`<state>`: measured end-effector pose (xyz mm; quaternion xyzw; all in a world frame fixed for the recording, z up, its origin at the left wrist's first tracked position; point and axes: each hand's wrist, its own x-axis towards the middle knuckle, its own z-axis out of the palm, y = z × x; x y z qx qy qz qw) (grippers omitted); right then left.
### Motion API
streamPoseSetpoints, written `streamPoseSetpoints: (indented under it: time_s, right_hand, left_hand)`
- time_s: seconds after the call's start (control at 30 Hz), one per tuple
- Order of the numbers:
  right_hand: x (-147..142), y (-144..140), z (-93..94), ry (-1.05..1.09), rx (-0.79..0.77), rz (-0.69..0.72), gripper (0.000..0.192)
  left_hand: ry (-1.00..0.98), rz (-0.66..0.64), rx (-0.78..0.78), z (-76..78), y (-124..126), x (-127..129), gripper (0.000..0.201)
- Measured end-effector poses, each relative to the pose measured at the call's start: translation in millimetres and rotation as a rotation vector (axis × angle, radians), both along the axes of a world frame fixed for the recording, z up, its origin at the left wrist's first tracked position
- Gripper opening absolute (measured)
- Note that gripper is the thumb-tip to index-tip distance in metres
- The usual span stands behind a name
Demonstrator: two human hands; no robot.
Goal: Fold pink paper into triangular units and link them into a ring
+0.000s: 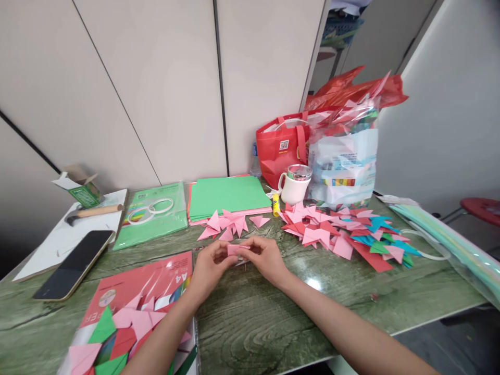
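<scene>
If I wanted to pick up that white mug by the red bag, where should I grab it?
Take the white mug by its handle, which sticks out on the camera's left toward the green paper stack. It stands upright with a shiny lid on, and bags crowd its right and back, so coming from the left-front looks easiest.

At mid-frame the left hand (209, 265) and right hand (265, 260) pinch a small pink paper piece (237, 250), matt and creased. The worktop (273, 317) has a green wood-grain face, smooth and glossy enough to throw a glare spot. At centre right, folded paper shapes (336, 234) lie matt in pink, red, blue and green. The mug (294, 186) looks glazed white with a shiny metal lid. At left the phone (74, 263) shows dark glossy glass; the hammer (94, 211) has a bare wooden handle.
</scene>
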<state>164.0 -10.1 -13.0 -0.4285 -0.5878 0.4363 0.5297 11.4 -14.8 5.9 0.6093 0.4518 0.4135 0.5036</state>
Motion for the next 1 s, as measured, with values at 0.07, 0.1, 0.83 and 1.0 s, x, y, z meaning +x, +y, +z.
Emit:
streamPoseSetpoints:
  time_s: [0.07, 0.1, 0.83, 1.0]
  right_hand:
    - [-0.2, 0.2, 0.2, 0.024, -0.02, 0.004, 0.02]
    - [-0.2, 0.7, 0.4, 0.041, -0.035, 0.014, 0.02]
    - [3.9, 8.6, 0.6, 0.259, -0.273, 0.103, 0.027]
    - [3.2, 8.0, -1.2, 0.208, -0.223, 0.198, 0.027]
  left_hand:
    - [0.012, 0.023, -0.016, -0.1, -0.8, 0.5, 0.014]
    - [0.017, 0.039, -0.021, 0.1, -1.0, 0.8, 0.013]
    - [0.03, -0.039, -0.145, 5.2, -2.2, 3.0, 0.023]
    - [0.087, -0.097, -0.157, 7.1, -4.6, 4.6, 0.026]
